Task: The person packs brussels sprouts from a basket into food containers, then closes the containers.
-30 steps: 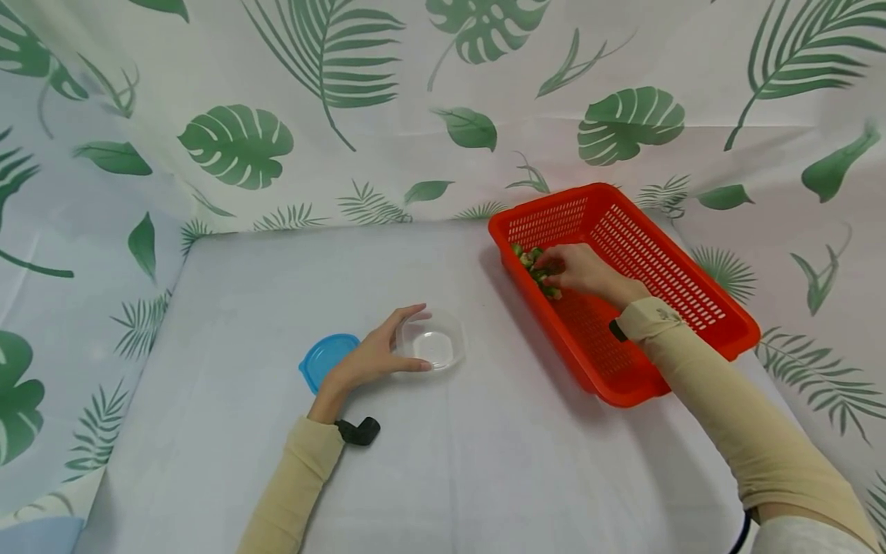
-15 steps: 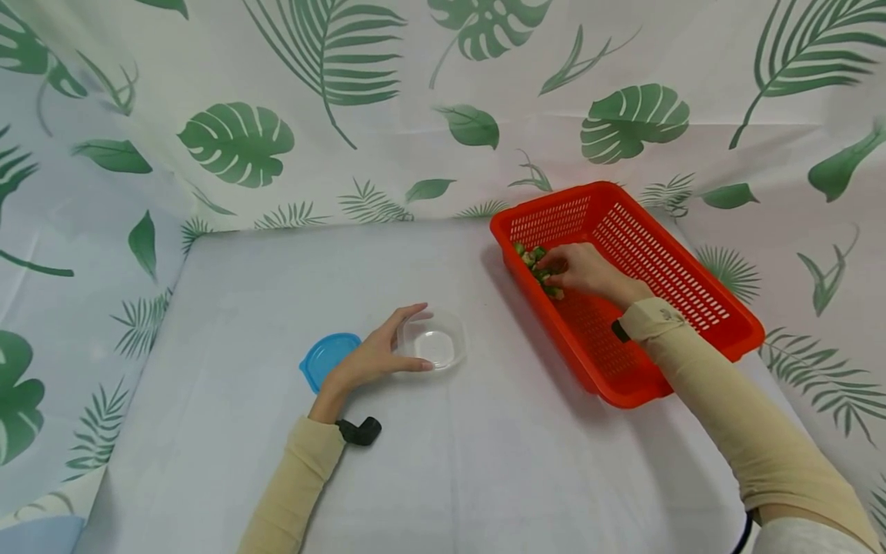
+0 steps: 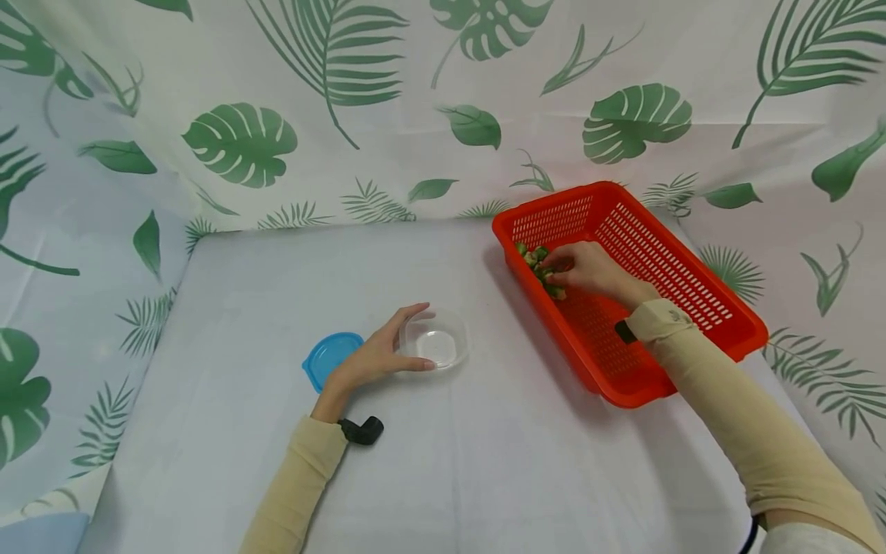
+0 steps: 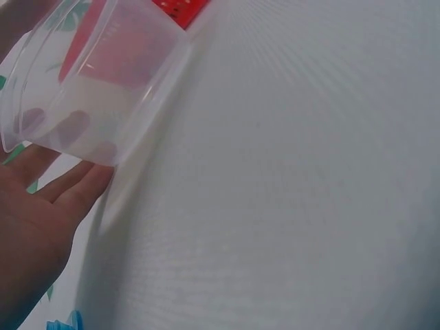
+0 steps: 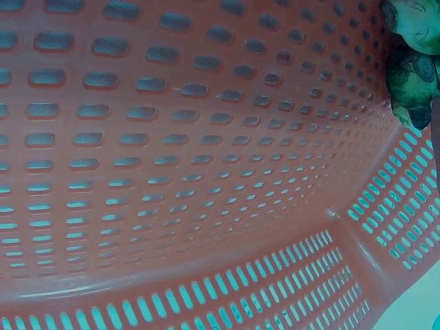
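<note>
My left hand (image 3: 377, 350) holds a clear plastic container (image 3: 453, 342) from its left side, thumb in front and fingers behind. In the left wrist view, fingertips show through the wall of the container (image 4: 130, 75). My right hand (image 3: 588, 269) reaches into a red plastic basket (image 3: 602, 350). Its bent fingers and thumb are at a small pile of green vegetables (image 3: 556, 292) along the basket's left wall; I cannot tell whether one is pinched. In the right wrist view, some wrinkled green vegetables (image 5: 414, 79) appear at the upper right; the hand is mostly out of that view.
A blue lid (image 3: 331, 355) lies on the white tabletop (image 3: 277, 292), left of the left hand and partly behind it. Leaf-patterned cloth (image 3: 415, 69) hangs at the back and sides. The basket stands at the back right, with slotted walls.
Both hands keep nearly the same place, and the container, lid and basket have not moved on the table. The view shifts slightly.
</note>
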`<state>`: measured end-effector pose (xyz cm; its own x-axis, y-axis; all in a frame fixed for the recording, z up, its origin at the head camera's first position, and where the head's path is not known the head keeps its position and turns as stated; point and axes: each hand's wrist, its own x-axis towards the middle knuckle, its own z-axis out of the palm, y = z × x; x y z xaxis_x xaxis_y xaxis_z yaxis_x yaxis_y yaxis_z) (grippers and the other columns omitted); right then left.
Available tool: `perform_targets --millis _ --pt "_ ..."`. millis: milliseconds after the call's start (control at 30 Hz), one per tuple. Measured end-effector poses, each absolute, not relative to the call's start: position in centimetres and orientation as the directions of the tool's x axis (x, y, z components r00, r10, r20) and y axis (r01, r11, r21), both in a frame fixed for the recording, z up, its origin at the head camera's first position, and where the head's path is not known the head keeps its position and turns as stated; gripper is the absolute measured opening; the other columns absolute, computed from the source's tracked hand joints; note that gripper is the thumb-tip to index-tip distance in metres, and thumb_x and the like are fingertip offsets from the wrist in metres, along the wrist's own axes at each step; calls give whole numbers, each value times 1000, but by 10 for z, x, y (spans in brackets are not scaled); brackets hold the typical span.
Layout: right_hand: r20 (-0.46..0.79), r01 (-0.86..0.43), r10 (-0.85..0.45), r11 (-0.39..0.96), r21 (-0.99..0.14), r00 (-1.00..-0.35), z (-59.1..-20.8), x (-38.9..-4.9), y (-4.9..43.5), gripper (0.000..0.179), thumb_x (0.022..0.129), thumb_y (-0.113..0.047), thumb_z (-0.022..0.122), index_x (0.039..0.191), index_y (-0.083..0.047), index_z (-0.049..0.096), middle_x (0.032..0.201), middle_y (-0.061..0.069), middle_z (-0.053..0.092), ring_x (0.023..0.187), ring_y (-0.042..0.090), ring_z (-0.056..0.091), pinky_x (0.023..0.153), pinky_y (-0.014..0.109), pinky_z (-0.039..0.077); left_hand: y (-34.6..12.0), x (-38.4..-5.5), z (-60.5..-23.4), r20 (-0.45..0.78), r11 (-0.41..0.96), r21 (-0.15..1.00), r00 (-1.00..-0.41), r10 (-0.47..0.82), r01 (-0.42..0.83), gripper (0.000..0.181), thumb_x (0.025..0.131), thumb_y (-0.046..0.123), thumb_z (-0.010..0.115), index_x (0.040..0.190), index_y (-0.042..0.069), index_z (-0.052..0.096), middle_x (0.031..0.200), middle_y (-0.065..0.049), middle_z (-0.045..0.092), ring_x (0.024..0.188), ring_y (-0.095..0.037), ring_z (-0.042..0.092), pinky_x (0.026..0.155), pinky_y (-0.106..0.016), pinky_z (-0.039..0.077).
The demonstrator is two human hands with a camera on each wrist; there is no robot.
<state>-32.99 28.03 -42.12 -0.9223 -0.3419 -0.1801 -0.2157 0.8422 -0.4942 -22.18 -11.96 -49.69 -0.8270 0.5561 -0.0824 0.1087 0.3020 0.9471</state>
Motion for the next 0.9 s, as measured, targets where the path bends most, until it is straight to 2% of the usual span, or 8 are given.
perform_targets --millis 400,633,900 --pt "-211 -131 -280 837 -532 -936 -414 -326 281 31 95 -14 74 125 -5 73 121 21 71 107 34 65 90 47 58 -119 -220 -495 -78 278 955 -825 559 99 99 85 27 86 163 25 25 163 7 38 159 -20 14 125 -59 21" --pt "-168 -165 -298 824 -542 -940 -411 -323 278 29 94 -11 73 123 -4 74 120 20 72 105 33 67 88 47 59 -118 -220 -497 -82 276 957 -825 560 93 99 86 28 85 163 25 25 162 9 38 159 -19 15 125 -59 21" --pt "-129 -197 -315 813 -547 -940 -406 -322 271 28 93 -13 76 120 -6 76 113 18 74 100 31 68 81 38 56 -119 -222 -499 -62 270 957 -827 559 110 98 86 28 85 163 23 25 161 8 40 159 -19 15 124 -61 21"
